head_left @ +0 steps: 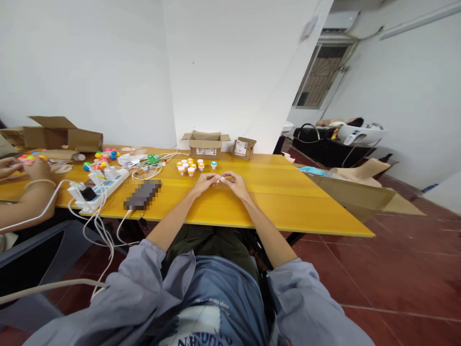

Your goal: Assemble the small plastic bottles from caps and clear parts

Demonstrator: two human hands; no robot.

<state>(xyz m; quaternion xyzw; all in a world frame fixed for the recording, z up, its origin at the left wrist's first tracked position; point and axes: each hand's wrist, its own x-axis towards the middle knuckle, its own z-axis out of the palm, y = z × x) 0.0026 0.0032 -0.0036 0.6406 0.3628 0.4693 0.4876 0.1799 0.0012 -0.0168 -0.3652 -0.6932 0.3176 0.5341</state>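
Observation:
My left hand (205,183) and my right hand (235,184) meet over the yellow wooden table (288,192), their fingertips almost touching. Between the fingertips of both hands shows a small white-and-pinkish piece (220,179), too small to name; it may be two parts. Fingers of each hand are closed in a pinch on it. Just behind my left hand stands a group of several small white pieces with orange tops (190,169). One similar piece with a teal top (213,165) stands to their right.
At the back are an open cardboard box (205,145) and a smaller box (244,148). A dark, pixelated device (142,194) and a white power strip (108,190) with trailing cables lie left. Another person's hand (37,170) holds colourful pieces at far left. A large carton (345,194) stands beyond the right edge.

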